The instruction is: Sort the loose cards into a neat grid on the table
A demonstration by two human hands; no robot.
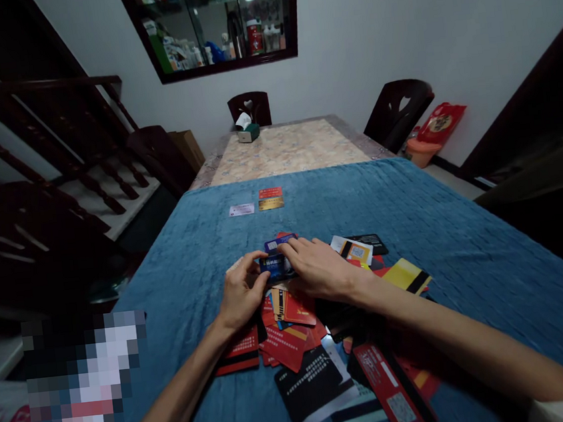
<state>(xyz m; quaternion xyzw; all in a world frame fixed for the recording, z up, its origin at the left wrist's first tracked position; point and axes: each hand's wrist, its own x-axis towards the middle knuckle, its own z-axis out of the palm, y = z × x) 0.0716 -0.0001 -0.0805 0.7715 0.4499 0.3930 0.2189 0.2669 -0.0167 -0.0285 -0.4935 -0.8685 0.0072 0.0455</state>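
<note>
Both hands meet over a dark blue card [273, 267] at the far side of a loose heap of cards. My left hand [243, 285] pinches its left edge between thumb and fingers. From the right, my right hand [316, 266] has its fingertips on the same card and covers its right part. Just behind it lies a purple-blue card with a QR code [274, 245]. Nearer to me are an orange-red card [299, 308], red cards [286, 346] and a black card [312, 381]. My right forearm hides part of the heap.
Three cards lie apart farther off: a red card [270, 193], a gold card [271, 203] and a whitish card [242, 210]. A blue cloth [181, 262] covers the near table. A tissue box [248, 132] stands at the far end, with chairs [399, 111] around.
</note>
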